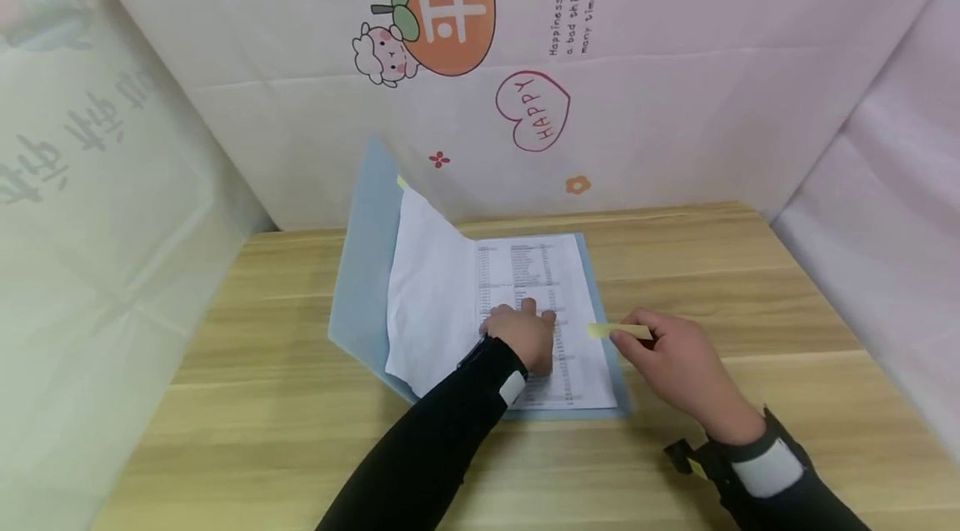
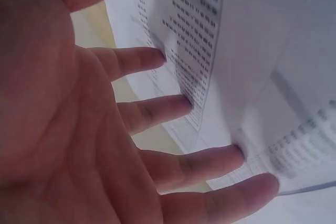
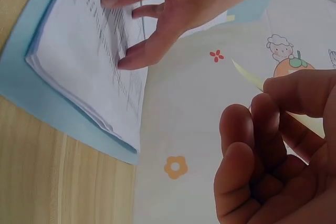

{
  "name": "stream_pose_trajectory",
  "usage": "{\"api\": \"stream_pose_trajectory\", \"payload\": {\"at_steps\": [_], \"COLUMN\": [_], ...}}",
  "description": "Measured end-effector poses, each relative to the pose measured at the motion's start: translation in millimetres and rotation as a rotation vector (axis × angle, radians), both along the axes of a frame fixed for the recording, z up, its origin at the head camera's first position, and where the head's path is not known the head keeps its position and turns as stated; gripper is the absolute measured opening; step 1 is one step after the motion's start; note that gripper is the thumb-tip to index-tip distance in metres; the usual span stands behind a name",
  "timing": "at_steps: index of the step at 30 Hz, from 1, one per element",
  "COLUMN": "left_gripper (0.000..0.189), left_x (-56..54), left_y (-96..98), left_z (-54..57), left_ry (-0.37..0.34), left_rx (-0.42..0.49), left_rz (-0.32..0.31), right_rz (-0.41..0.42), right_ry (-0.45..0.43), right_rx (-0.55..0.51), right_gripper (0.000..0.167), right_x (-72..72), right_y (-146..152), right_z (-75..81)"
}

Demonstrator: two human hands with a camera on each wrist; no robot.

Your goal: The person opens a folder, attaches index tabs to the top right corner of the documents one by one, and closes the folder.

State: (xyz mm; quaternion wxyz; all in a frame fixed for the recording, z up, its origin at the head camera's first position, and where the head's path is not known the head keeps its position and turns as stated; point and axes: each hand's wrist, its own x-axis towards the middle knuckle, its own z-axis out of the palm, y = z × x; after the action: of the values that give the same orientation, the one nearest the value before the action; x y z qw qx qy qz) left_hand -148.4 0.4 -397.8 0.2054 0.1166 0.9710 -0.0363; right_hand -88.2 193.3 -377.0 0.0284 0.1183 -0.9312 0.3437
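A light blue folder (image 1: 360, 281) lies opened on the table, its left cover raised at a slant. Inside it is a stack of printed paper sheets (image 1: 577, 281), with one white sheet (image 1: 431, 298) turned over toward the cover. My left hand (image 1: 522, 335) rests on the printed page, fingers spread and fingertips touching the paper, as the left wrist view also shows. Just right of the folder's edge, my right hand (image 1: 675, 360) pinches a pale yellow sticky note strip (image 1: 600, 330) between thumb and fingers. The strip's free end reaches over the page's right margin.
The wooden table (image 1: 262, 398) carries the folder. Behind it stands a white cloth backdrop (image 1: 675, 97) with printed drawings, and more cloth hangs at both sides. A yellow tab (image 1: 401, 182) shows at the top of the turned sheet.
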Motion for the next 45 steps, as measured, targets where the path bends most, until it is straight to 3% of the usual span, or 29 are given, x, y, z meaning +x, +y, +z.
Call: {"api": "stream_pose_trajectory", "payload": {"at_steps": [6,11,15,20,22,24,28,30,32,36,40,45], "left_gripper": [0.066,0.037,0.029,0.034,0.03,0.024,0.02,0.02,0.02,0.019,0.02,0.022], "left_x": [-1.4,-12.6,-32.6,-70.2,-85.3,-97.5,-110.2,-112.4,-112.7,-112.3,-115.1,-124.2], "left_y": [-1.4,-2.9,2.9,8.2,4.0,-2.9,-15.4,-18.1,-18.5,-17.2,-17.0,-17.8], "left_z": [1.0,11.7,7.7,-9.8,-18.1,-24.5,-27.6,-24.5,-19.3,-11.0,-9.9,-15.5], "left_ry": [-0.007,0.055,0.188,0.283,0.302,0.296,0.205,0.14,0.095,0.086,0.093,0.163], "left_rx": [-0.04,-0.012,0.039,0.126,0.239,0.433,0.966,1.133,1.218,1.242,1.207,1.022], "left_rz": [-0.093,-0.146,-0.142,-0.12,-0.058,0.071,0.351,0.412,0.409,0.376,0.372,0.349], "right_rz": [0.006,0.019,0.026,0.022,0.012,-0.002,-0.041,-0.059,-0.077,-0.092,-0.09,-0.111], "right_ry": [-0.034,-0.08,-0.099,-0.125,-0.143,-0.168,-0.187,-0.192,-0.192,-0.21,-0.22,-0.242], "right_rx": [0.046,0.059,0.04,0.027,0.018,-0.009,-0.053,-0.072,-0.088,-0.122,-0.117,-0.135], "right_gripper": [0.02,0.018,0.018,0.023,0.026,0.029,0.031,0.033,0.035,0.039,0.034,0.032], "right_x": [-6.7,-27.1,-51.4,-86.9,-101.3,-114.7,-136.7,-144.8,-151.6,-159.4,-166.2,-183.8], "right_y": [2.8,6.6,9.9,7.6,4.0,-0.3,-8.3,-11.2,-14.2,-19.8,-22.7,-24.3], "right_z": [0.0,-2.6,-4.5,-7.9,-11.3,-14.3,-20.5,-22.6,-24.3,-23.2,-23.2,-31.5]}}
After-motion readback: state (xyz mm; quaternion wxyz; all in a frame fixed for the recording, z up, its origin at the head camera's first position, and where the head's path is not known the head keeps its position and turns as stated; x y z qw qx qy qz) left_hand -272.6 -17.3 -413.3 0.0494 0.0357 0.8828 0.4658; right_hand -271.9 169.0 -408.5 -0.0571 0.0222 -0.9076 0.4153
